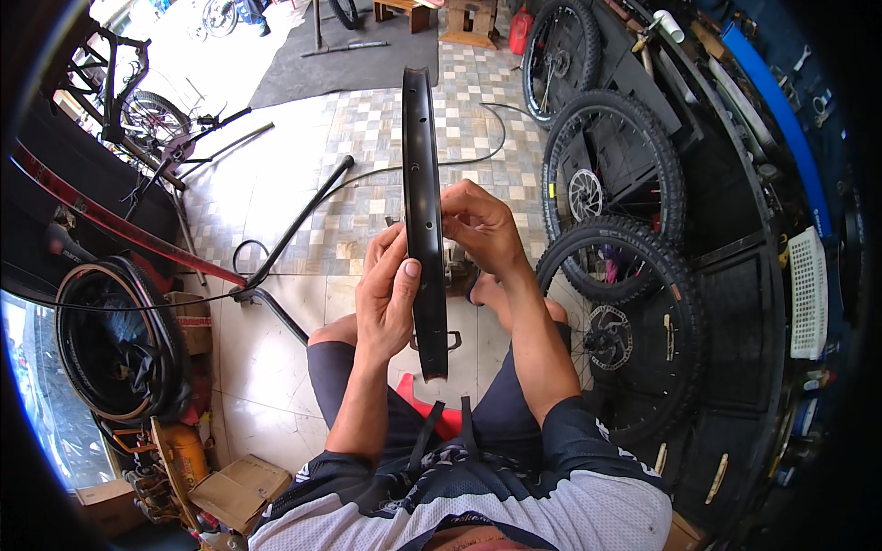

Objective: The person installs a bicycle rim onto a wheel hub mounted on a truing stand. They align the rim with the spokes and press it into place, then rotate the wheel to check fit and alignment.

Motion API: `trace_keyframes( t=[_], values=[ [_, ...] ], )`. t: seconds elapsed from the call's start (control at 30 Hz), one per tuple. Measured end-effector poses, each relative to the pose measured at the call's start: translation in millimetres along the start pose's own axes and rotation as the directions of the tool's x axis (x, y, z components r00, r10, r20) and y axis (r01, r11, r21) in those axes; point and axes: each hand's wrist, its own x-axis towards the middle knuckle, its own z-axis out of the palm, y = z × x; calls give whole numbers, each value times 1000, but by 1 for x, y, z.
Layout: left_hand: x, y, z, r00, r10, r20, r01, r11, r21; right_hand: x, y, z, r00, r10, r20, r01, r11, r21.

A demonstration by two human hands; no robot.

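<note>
A black bicycle rim stands upright and edge-on before me, its holed inner or outer face turned my way; no tyre is on it. My left hand is closed on its left side, the thumb lying along the rim and the fingers partly hidden behind it. On the right side my right hand is raised with its fingers bent and pinched close against the rim, near one of the holes. What those fingertips hold, if anything, is hidden by the hand and rim.
Several tyred wheels, one a disc-brake wheel, lean along the right wall. Tyres hang at left above a cardboard box. A black pole stand and a thin cable cross the tiled floor. A red seat shows between my legs.
</note>
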Motion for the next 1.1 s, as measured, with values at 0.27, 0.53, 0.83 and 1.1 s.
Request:
trace_keyframes(
  t=[0.27, 0.53, 0.83, 1.1],
  values=[
    [3, 2, 0, 1000, 8, -19, -6, 998, 63, -6, -7, 15, 993, -54, -104, 35, 984, -176],
    [8, 4, 1, 1000, -18, -18, 19, 999, 49, -10, -22, 29, 938, -317, -138, 157, 746, -648],
    [17, -3, 1, 994, -97, -58, 80, 966, -245, -3, -18, 31, 929, -288, -232, 126, 836, -535],
    [29, -5, 5, 988, -136, -75, 109, 950, -292, 7, -18, 34, 906, -315, -284, 98, 807, -583]
  ],
)
